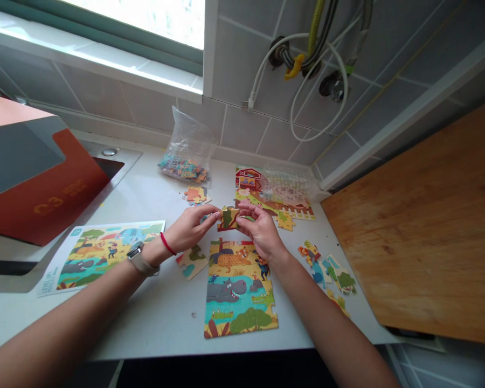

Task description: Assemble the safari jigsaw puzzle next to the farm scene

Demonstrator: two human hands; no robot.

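Between my two hands is a puzzle piece [228, 218] with green and yellow on it, held above the worktop. The fingertips of my left hand [196, 223] pinch its left edge, and my right hand [260, 225] grips its right side. Just below lies a joined section of the jigsaw puzzle [240, 291], showing a leopard, a hippo and crocodiles. A loose piece [193, 262] rests left of that section. More loose pieces lie beyond my left hand [196, 194], and a yellow piece [285, 220] sits past my right hand.
A printed picture sheet [101, 250] lies at left near an orange box [36, 183]. At the back stand a plastic bag of pieces [188, 156] and a farm puzzle [246, 183] partly under clear plastic. Several loose pieces [341, 277] lie right, before a wooden board [424, 226].
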